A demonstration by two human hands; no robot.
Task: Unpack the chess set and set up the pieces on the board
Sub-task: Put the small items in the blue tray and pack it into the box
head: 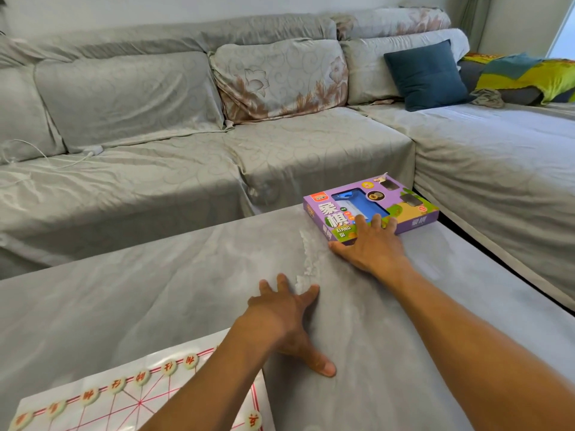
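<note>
I see a grey-covered table (155, 275) before a grey sofa (155, 144) — left grip (286, 318) flat, splayed, holding nothing; right grip (370, 241) spread on the purple box (413, 209) at two o'clock.

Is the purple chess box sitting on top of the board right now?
No, the purple box lies on the grey cover far from the board, with the right hand on it.

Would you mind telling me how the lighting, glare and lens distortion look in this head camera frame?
In the head view, soft even daylight, brightest at the upper right corner; faint shadows under the left hand and right hand; glare whitens the glossy xiangqi board; wide-angle distortion bows the sofa and stretches both forearms; the purple xiangqi box print stays legible.
</note>
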